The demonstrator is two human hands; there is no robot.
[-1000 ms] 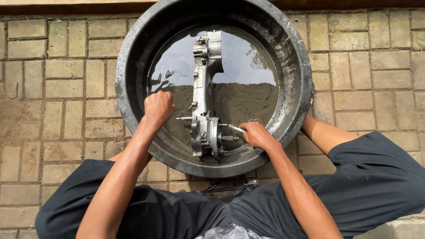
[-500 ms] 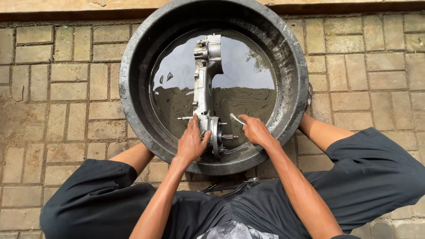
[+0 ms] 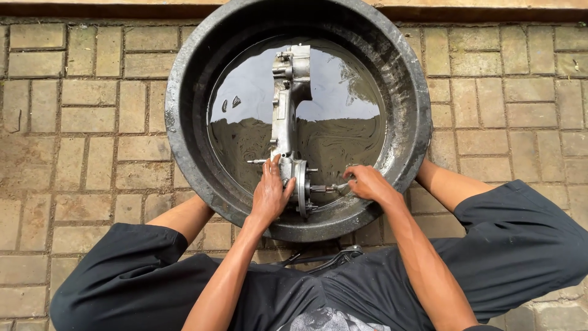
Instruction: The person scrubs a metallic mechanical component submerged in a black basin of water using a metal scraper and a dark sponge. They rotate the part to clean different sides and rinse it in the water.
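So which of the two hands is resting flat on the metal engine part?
The left hand: its palm lies on the engine part, while the right hand pinches a thin shaft sticking out sideways.

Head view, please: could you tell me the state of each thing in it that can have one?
Basin: upright on the paving, part filled with dark, dirty liquid.
Metal engine casing: standing on edge in the liquid, wet.
Left hand: flat against the casing's near end.
Right hand: fingers closed around a thin tool at the casing's shaft.
Paving: dry.
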